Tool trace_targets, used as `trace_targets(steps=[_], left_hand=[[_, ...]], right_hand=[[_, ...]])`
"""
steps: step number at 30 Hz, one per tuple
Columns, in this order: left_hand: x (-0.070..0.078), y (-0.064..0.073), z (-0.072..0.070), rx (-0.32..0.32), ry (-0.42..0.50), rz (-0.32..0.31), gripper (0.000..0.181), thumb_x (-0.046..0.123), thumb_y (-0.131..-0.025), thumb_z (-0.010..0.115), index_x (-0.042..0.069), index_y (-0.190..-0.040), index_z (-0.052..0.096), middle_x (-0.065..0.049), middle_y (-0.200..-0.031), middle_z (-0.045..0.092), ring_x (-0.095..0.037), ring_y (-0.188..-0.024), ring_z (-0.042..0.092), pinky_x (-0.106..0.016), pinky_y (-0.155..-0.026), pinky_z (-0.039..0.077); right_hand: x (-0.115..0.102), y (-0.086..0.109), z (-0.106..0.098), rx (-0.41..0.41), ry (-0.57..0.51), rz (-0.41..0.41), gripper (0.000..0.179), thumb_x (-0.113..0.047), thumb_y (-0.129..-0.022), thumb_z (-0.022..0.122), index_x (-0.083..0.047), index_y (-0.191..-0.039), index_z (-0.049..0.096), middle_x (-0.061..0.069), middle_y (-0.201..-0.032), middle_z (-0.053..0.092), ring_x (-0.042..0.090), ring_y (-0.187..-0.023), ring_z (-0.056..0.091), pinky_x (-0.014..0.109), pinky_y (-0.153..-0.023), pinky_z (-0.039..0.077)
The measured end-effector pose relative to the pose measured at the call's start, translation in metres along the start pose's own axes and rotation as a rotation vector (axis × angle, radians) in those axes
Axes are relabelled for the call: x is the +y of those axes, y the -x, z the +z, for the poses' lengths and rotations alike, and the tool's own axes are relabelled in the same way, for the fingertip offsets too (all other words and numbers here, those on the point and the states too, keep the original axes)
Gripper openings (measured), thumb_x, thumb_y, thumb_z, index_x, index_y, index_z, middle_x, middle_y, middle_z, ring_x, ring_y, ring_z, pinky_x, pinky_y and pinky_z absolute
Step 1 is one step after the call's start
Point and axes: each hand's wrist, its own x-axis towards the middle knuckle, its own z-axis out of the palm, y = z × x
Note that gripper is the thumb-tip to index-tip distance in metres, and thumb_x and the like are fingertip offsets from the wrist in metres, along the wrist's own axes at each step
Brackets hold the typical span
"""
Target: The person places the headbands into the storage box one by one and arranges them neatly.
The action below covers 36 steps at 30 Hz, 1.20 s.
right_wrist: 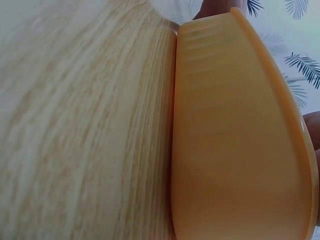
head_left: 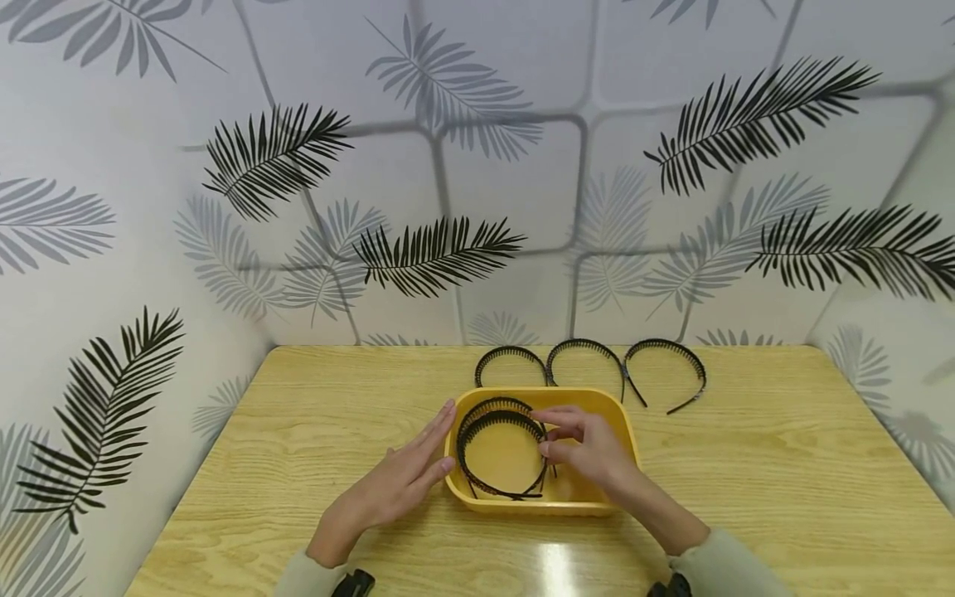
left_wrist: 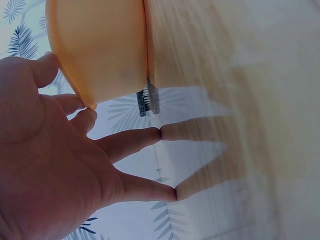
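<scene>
A yellow plastic basket (head_left: 627, 431) stands on the table, with black toothed headbands (head_left: 461, 448) lying overlapped in its left half. My right hand (head_left: 593, 452) reaches inside and pinches the right side of a headband between thumb and fingers. Against the basket's left rim rests my left hand (head_left: 399, 481), its fingers extended and spread. The left wrist view shows that hand (left_wrist: 55, 150) touching the rim beside the basket's outer wall (left_wrist: 100, 50). In the right wrist view the basket's side (right_wrist: 235, 125) covers most of the right hand, with some fingers (right_wrist: 312, 131) at the edge.
Behind the basket, three more black headbands (head_left: 664, 342) lie in a row near the table's back edge. The wooden table (head_left: 298, 431) meets walls (head_left: 507, 191) covered in a leaf pattern at the back and both sides.
</scene>
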Motion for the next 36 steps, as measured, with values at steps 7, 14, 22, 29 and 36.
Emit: trace_targets(steps=[7, 14, 22, 29, 36], left_hand=[[-0.001, 0.0017, 0.002, 0.014, -0.013, 0.001, 0.067, 0.038, -0.112, 0.039, 0.021, -0.167, 0.005, 0.007, -0.171, -0.001, -0.03, -0.154, 0.015, -0.089, -0.098, 0.013], [-0.0003, 0.0009, 0.0023, 0.008, -0.005, 0.002, 0.067, 0.035, -0.113, 0.04, 0.022, -0.167, 0.004, 0.005, -0.172, -0.001, -0.03, -0.154, 0.015, -0.089, -0.098, 0.012], [-0.0006, 0.0008, 0.0013, 0.012, -0.006, 0.006, 0.067, 0.036, -0.113, 0.04, 0.021, -0.167, 0.004, 0.004, -0.172, 0.0, -0.032, -0.154, 0.017, -0.089, -0.098, 0.014], [0.0001, 0.0011, 0.0005, 0.011, -0.006, 0.013, 0.067, 0.038, -0.113, 0.039, 0.021, -0.167, 0.005, -0.001, -0.173, 0.002, -0.032, -0.154, 0.017, -0.089, -0.097, 0.014], [0.0003, 0.0012, 0.0002, 0.009, 0.0, 0.008, 0.067, 0.037, -0.113, 0.039, 0.021, -0.167, 0.004, 0.005, -0.172, -0.001, -0.031, -0.154, 0.016, -0.09, -0.097, 0.014]], right_hand=[[0.0006, -0.0017, 0.0028, -0.02, 0.022, -0.006, 0.045, 0.004, -0.09, 0.072, 0.004, -0.134, 0.066, 0.022, -0.142, 0.054, 0.022, -0.098, 0.064, 0.025, -0.074, 0.056], [0.0001, -0.0019, 0.0047, -0.017, 0.062, -0.007, 0.044, 0.003, -0.089, 0.073, 0.006, -0.133, 0.066, 0.022, -0.139, 0.056, 0.025, -0.099, 0.065, 0.028, -0.071, 0.057], [0.0002, -0.005, 0.0053, 0.006, 0.152, 0.001, 0.041, 0.003, -0.089, 0.073, 0.003, -0.13, 0.069, 0.016, -0.132, 0.061, 0.023, -0.101, 0.066, 0.026, -0.071, 0.058], [-0.0006, -0.006, 0.0072, 0.022, 0.239, 0.003, 0.04, 0.002, -0.089, 0.074, 0.0, -0.129, 0.071, 0.014, -0.13, 0.062, 0.022, -0.1, 0.067, 0.024, -0.068, 0.056], [-0.001, -0.0071, 0.0085, 0.018, 0.303, -0.018, 0.039, 0.003, -0.089, 0.074, 0.0, -0.128, 0.071, 0.013, -0.125, 0.063, 0.021, -0.097, 0.068, 0.024, -0.06, 0.053]])
